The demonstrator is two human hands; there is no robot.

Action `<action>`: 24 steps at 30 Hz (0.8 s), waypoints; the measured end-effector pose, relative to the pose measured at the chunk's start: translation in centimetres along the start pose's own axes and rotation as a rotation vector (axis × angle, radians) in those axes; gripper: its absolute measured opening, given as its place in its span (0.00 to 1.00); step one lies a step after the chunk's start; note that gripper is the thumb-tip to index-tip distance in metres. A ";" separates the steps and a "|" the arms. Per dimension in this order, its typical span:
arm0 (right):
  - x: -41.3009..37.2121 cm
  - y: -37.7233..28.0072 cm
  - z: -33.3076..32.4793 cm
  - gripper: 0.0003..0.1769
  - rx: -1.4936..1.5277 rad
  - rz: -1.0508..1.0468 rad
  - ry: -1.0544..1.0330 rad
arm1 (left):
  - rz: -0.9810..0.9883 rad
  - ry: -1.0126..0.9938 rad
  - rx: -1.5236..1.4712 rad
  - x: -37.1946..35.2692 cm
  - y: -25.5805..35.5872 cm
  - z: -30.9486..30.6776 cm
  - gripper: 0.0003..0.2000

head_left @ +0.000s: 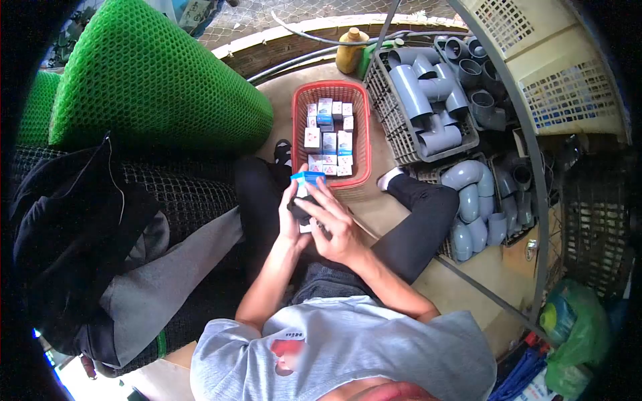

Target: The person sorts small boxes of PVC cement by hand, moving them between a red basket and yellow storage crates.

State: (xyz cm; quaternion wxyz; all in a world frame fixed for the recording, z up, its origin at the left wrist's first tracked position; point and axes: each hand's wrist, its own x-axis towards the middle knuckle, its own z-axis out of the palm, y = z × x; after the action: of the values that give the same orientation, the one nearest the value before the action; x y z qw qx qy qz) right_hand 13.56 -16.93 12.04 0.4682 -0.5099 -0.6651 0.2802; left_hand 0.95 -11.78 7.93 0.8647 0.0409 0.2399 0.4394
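My left hand (289, 215) is closed around the left side of a small blue-and-white carton (308, 178), held upright above my lap. From the right, my right hand (340, 230) grips the carton too, its fingers lying across the front. A small black piece (298, 211) shows between the two hands; its kind I cannot tell. Just beyond them a red plastic basket (365, 134) stands on the floor, with several small white-and-blue cartons (328, 144) in it.
Grey crates with grey pipe fittings (411, 90) and pipe elbows (470, 200) stand to the right. Green mesh rolls (160, 87) lie on the left, near a dark jacket (57, 220). A yellow jug (350, 51) is behind the basket. Cream crates (568, 80) rise at upper right.
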 end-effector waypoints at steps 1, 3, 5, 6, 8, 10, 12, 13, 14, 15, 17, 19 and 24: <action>0.3 0.7 -0.3 0.22 0.074 0.041 0.036 | 0.007 0.080 0.139 -0.5 -0.2 1.6 0.27; 0.7 2.9 -1.1 0.21 0.104 0.125 0.153 | -0.012 0.090 0.351 -0.9 -1.4 1.2 0.28; 1.0 4.1 -1.4 0.22 0.136 0.203 0.335 | 0.047 0.047 0.494 -0.8 -1.4 4.0 0.30; 0.3 4.4 -0.6 0.22 0.161 0.228 0.361 | 0.049 0.001 0.430 -0.4 -0.7 4.7 0.31; -1.0 3.1 0.3 0.23 0.132 0.194 0.353 | 0.115 -0.061 0.328 1.2 0.5 5.2 0.33; -1.1 0.8 -0.4 0.24 0.030 0.110 0.285 | 0.186 -0.005 0.383 2.0 -0.1 5.9 0.32; -0.3 0.9 -1.3 0.24 0.050 0.106 0.338 | 0.145 0.041 0.536 1.0 -1.3 6.3 0.34; 0.2 1.3 -2.0 0.24 0.067 0.103 0.389 | 0.162 0.000 0.608 0.3 -2.4 5.6 0.35; 0.5 2.3 -2.7 0.24 0.143 0.165 0.442 | 0.149 -0.053 0.675 -0.4 -2.9 5.3 0.36; 0.6 2.8 -3.3 0.24 0.213 0.263 0.492 | 0.140 -0.107 0.743 -0.9 -3.2 5.3 0.37; -0.3 2.4 -3.1 0.24 0.370 0.366 0.489 | 0.235 -0.121 0.981 -1.9 -2.6 6.6 0.38; -3.1 2.1 -0.4 0.26 0.242 0.239 0.445 | 0.348 -0.068 0.800 -0.9 -1.6 7.3 0.32; 0.2 -1.6 -3.2 0.24 0.022 0.020 0.370 | 0.543 -0.301 1.096 -0.2 -0.9 5.4 0.35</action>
State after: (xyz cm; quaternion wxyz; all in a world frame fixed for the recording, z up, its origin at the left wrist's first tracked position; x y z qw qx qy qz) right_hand 15.78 -17.57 14.71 0.5853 -0.5543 -0.5592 0.1933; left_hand 3.95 -11.74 12.47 0.6002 0.5990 0.2869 0.4457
